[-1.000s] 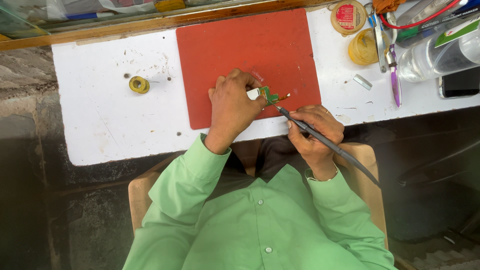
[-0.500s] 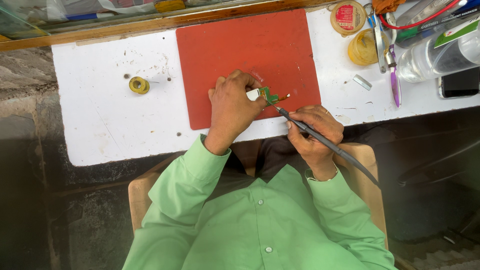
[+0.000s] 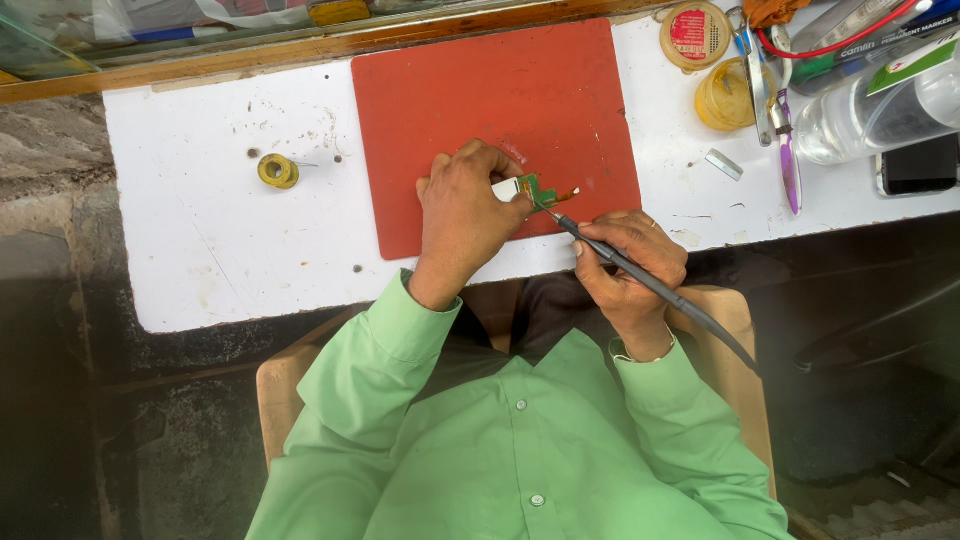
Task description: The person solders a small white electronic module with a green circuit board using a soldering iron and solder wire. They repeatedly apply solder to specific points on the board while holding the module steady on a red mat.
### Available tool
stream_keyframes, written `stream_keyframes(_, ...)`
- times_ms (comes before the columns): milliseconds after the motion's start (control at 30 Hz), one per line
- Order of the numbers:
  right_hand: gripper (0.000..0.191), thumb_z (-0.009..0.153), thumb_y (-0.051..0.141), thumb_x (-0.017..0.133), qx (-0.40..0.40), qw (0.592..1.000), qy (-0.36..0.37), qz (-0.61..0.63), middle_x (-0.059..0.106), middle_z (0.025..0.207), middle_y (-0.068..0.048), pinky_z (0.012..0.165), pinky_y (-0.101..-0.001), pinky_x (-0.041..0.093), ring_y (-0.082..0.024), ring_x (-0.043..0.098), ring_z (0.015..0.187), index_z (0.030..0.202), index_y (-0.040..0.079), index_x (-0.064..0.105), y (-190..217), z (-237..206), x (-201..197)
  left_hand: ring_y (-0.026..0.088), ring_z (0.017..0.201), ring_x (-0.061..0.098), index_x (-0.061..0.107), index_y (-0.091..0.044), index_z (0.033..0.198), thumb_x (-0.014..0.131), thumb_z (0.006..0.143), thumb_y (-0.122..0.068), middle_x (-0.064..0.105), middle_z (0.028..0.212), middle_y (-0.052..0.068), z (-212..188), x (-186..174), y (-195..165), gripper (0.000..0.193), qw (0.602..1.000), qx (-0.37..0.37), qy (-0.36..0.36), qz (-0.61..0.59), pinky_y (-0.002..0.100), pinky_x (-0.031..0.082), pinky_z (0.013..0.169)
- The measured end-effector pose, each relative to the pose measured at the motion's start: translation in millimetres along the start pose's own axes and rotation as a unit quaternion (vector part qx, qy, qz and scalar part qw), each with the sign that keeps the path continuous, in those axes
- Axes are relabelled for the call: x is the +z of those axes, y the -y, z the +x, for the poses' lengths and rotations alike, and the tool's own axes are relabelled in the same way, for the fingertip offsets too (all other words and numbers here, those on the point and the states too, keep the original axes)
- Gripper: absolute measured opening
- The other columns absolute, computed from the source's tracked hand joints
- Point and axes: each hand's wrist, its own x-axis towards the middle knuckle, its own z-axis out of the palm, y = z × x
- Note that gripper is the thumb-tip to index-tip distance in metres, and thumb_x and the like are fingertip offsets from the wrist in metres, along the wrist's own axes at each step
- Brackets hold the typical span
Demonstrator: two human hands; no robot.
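Left hand [image 3: 465, 215] presses down on a small green circuit board [image 3: 530, 187], fingers closed over its white end, pinning it to the red mat [image 3: 480, 90] near the mat's front right corner. Right hand [image 3: 630, 265] grips a dark soldering iron [image 3: 640, 282] like a pen — fingers wrapped tight, tip touching the board's edge. Work looks mid-joint; whether any joints are finished is too small to tell. A yellow solder spool [image 3: 277, 170] sits well apart toward the table's left side — tins and a clear bottle [image 3: 870, 115] crowd the far right corner.
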Motion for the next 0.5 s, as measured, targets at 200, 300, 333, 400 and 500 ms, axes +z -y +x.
stream_keyframes(200, 0.017, 0.083, -0.002, 0.077, 0.002, 1.000, -0.001, 0.001, 0.073, 0.090, -0.013, 0.074, -0.0294, 0.058, -0.023, 0.072, 0.084, 0.099, -0.001, 0.072, -0.6, -0.3, -0.4, 0.022, 0.092, 0.060, 0.075, -0.012, 0.085, 0.085, 0.072, -0.024, 0.070, 0.086, -0.003, -0.6, 0.4, 0.2, 0.020, 1.000, 0.005, -0.003, -0.003, 0.042, 0.039, 0.084)
stream_keyframes(300, 0.017, 0.083, -0.002, 0.078, -0.004, 1.000, -0.002, 0.001, 0.074, 0.090, -0.013, 0.074, -0.0294, 0.058, -0.023, 0.072, 0.083, 0.099, -0.001, 0.072, -0.6, 0.1, 0.5, 0.022, 0.092, 0.060, 0.075, -0.013, 0.085, 0.084, 0.072, -0.024, 0.070, 0.086, -0.003, -0.9, 0.1, -0.6, 0.020, 1.000, 0.005, -0.002, -0.002, 0.042, 0.040, 0.084)
stream_keyframes(333, 0.017, 0.083, -0.002, 0.078, -0.007, 1.000, -0.002, 0.001, 0.074, 0.090, -0.013, 0.074, -0.0294, 0.058, -0.023, 0.072, 0.083, 0.099, -0.001, 0.072, -0.5, 0.3, 0.6, 0.022, 0.092, 0.060, 0.075, -0.013, 0.086, 0.085, 0.072, -0.024, 0.070, 0.085, -0.003, -1.0, 0.0, -0.8, 0.020, 1.000, 0.004, -0.002, -0.002, 0.042, 0.039, 0.084)
stream_keyframes(400, 0.017, 0.083, -0.002, 0.078, -0.007, 1.000, -0.001, 0.000, 0.074, 0.090, -0.013, 0.074, -0.0295, 0.058, -0.022, 0.072, 0.083, 0.099, -0.001, 0.072, -0.2, 0.8, 1.4, 0.022, 0.091, 0.060, 0.075, -0.012, 0.086, 0.085, 0.071, -0.025, 0.070, 0.085, -0.003, -0.7, -1.2, -0.9, 0.022, 1.000, 0.003, 0.000, 0.000, 0.042, 0.039, 0.083)
stream_keyframes(500, 0.017, 0.083, -0.002, 0.077, -0.003, 1.000, -0.003, -0.002, 0.073, 0.089, -0.013, 0.073, -0.0289, 0.058, -0.022, 0.072, 0.082, 0.099, -0.001, 0.071, 0.9, 0.8, 0.5, 0.022, 0.092, 0.060, 0.076, -0.012, 0.085, 0.085, 0.071, -0.024, 0.070, 0.086, -0.003, -1.4, -1.1, -2.4, 0.021, 1.000, 0.001, -0.003, -0.004, 0.042, 0.039, 0.083)
